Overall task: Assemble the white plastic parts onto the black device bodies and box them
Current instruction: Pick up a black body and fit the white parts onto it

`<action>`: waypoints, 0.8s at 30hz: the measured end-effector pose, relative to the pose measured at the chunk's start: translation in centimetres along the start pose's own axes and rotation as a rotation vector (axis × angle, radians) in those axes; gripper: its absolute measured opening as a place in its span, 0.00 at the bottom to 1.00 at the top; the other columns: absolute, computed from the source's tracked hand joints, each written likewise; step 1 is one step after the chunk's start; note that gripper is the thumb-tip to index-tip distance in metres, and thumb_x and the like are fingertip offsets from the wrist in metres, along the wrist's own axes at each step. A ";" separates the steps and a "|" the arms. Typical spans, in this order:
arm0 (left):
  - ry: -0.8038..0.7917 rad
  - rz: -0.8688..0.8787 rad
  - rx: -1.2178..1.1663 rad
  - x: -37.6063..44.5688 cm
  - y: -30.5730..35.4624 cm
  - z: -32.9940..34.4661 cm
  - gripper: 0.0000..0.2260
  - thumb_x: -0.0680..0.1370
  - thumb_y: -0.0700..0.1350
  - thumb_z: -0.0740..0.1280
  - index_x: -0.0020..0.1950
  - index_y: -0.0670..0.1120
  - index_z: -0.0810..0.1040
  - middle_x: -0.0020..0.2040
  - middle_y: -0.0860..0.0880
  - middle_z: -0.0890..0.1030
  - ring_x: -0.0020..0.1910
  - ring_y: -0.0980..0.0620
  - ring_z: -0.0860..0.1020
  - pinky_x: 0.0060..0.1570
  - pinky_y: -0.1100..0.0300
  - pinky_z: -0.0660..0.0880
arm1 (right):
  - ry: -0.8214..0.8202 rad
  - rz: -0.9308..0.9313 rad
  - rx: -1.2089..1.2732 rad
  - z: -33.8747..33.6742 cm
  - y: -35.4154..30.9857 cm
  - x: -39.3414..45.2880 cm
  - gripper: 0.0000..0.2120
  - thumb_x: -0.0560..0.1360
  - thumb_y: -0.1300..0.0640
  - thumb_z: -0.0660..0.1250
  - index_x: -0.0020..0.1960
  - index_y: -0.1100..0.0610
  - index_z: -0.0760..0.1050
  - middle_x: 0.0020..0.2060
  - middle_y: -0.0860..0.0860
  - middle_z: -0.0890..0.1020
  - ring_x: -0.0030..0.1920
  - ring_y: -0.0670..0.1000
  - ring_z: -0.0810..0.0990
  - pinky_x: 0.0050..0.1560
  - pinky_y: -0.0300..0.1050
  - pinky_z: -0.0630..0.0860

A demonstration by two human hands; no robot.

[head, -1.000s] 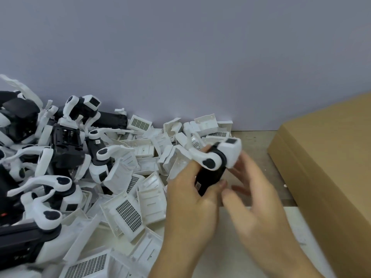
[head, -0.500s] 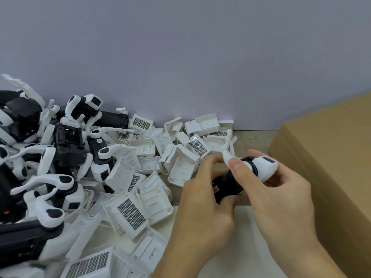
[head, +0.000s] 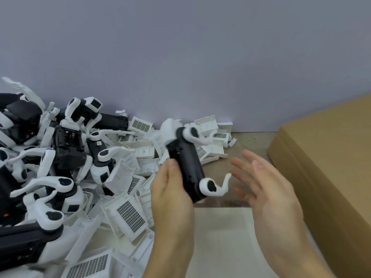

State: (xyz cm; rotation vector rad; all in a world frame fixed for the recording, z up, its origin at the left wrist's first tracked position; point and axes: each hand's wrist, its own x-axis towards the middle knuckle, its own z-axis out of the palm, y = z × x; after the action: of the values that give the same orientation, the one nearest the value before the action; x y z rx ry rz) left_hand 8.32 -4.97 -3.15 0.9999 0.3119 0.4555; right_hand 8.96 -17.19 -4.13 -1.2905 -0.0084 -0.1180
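My right hand (head: 267, 189) lets go, fingers spread.
My left hand (head: 170, 189) now grips the black plastic device body (head: 185, 169) alone; white clip-on arms (head: 210, 186) fitted, boxing next.

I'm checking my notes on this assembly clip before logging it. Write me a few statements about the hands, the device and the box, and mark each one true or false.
1. The left hand holds the black device body. True.
2. The right hand grips the device too. False: it is open, beside the device and apart from it.
3. The cardboard box lies to the right of the hands. True.
4. The held device has no white parts on it. False: white parts sit at both ends.
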 end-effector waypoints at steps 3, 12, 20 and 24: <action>-0.048 -0.179 -0.209 0.0 1.0 0.0 0.19 0.74 0.59 0.66 0.48 0.44 0.82 0.35 0.46 0.79 0.32 0.51 0.75 0.36 0.58 0.72 | 0.042 0.047 0.010 -0.1 0.0 0.3 0.14 0.84 0.55 0.57 0.55 0.49 0.82 0.51 0.49 0.86 0.54 0.49 0.84 0.49 0.50 0.74; -0.109 -0.242 -0.279 -0.1 1.3 -0.3 0.16 0.77 0.54 0.65 0.40 0.44 0.84 0.38 0.45 0.79 0.38 0.48 0.76 0.52 0.51 0.72 | -0.303 0.075 -0.108 0.7 0.3 -0.2 0.12 0.70 0.54 0.63 0.48 0.47 0.84 0.38 0.52 0.84 0.38 0.51 0.81 0.39 0.45 0.74; -0.213 -0.245 -0.063 -0.6 0.8 -0.5 0.28 0.72 0.58 0.63 0.62 0.38 0.77 0.47 0.34 0.79 0.32 0.41 0.72 0.25 0.60 0.63 | -0.464 0.049 -0.159 1.2 0.4 -0.9 0.15 0.68 0.43 0.67 0.54 0.43 0.79 0.42 0.50 0.85 0.38 0.52 0.83 0.38 0.43 0.72; -0.267 -0.195 -0.017 -0.7 0.5 -0.6 0.27 0.70 0.57 0.65 0.60 0.38 0.77 0.45 0.36 0.78 0.31 0.43 0.71 0.28 0.56 0.60 | -0.368 0.111 -0.133 1.6 0.5 -0.8 0.13 0.71 0.45 0.65 0.53 0.47 0.79 0.36 0.51 0.83 0.34 0.52 0.82 0.36 0.45 0.71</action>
State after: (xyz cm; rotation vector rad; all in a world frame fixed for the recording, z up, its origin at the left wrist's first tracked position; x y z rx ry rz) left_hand 7.36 -4.67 -2.97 0.9892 0.1630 0.1450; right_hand 8.33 -15.50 -4.21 -1.4274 -0.2472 0.2184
